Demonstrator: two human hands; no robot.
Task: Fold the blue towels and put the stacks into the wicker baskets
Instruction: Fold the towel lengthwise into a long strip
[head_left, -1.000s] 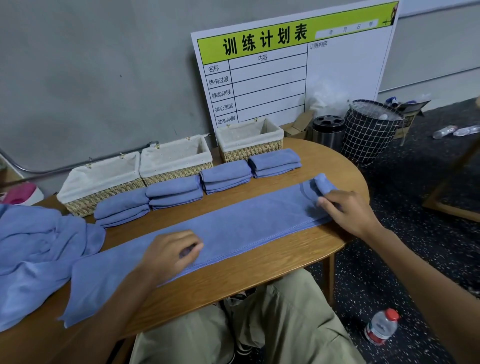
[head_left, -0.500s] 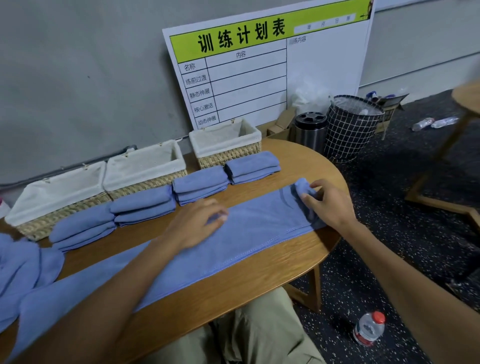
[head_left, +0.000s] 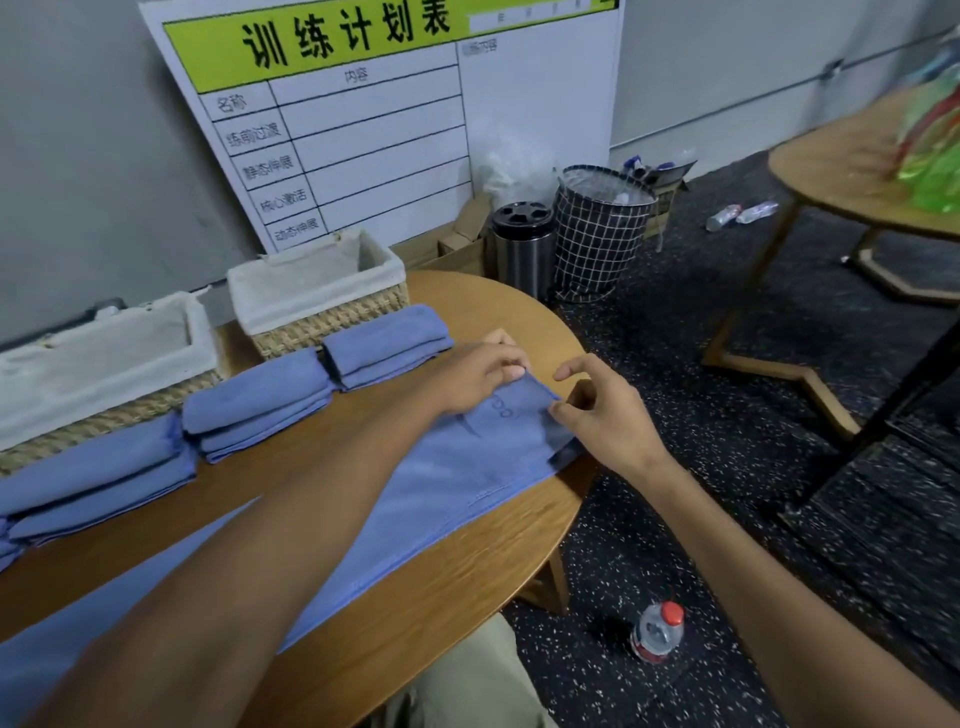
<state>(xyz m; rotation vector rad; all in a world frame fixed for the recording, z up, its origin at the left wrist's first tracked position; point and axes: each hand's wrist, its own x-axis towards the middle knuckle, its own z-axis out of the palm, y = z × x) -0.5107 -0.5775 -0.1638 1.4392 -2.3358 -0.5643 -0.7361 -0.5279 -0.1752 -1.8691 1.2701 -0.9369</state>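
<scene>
A long blue towel (head_left: 441, 478), folded into a narrow strip with stitched hems, lies flat along the near side of the wooden table (head_left: 483, 306). At its far right end the left hand (head_left: 475, 376) pinches one corner, while the right hand (head_left: 597, 415) pinches the other, index finger raised. Behind lie three folded stacks (head_left: 260, 402) before two lined wicker baskets (head_left: 317, 291).

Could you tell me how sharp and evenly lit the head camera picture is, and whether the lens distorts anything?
Head view: light is soft and even, with no harsh glare; the long blue towel and both hands are fairly sharp; the second round table and the colourful bag at the right edge are smeared; the wide-angle lens stretches the forearms at the bottom.
</scene>
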